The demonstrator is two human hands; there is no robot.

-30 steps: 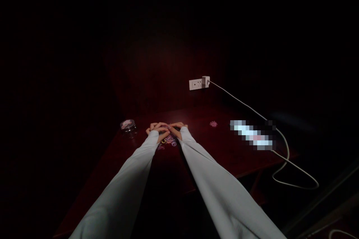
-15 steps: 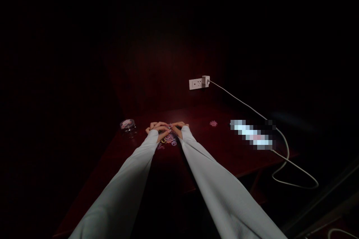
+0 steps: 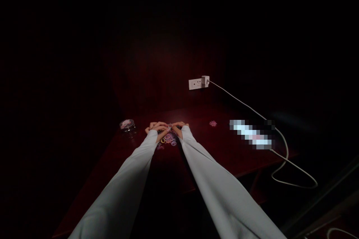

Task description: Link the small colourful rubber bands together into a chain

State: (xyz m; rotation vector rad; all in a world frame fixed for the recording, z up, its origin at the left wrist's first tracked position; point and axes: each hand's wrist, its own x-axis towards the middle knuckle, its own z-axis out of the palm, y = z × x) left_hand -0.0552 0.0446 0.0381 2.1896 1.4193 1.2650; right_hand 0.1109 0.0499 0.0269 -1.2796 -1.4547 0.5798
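Note:
My left hand point(image 3: 158, 127) and my right hand point(image 3: 178, 127) meet fingertip to fingertip over a pile of small colourful bands point(image 3: 168, 139) on the dark red table point(image 3: 213, 153). Both are closed, with thumbs and fingers pinched together. Something tiny shows between the fingertips, too small to name. Purple, pink and yellow loops in the pile lie just below my hands, and my fingers hide its far part. To the right, a separate small pink cluster point(image 3: 213, 123) rests on the table.
A round clear container point(image 3: 127, 125) stands at the table's left. On the right lies a bright, pixelated device point(image 3: 251, 134), with a white cable point(image 3: 238, 100) running near it from a charger in the wall socket point(image 3: 195, 84). The surroundings are very dark.
The fingertips have shifted very slightly while staying together. Otherwise the view has moved only a little.

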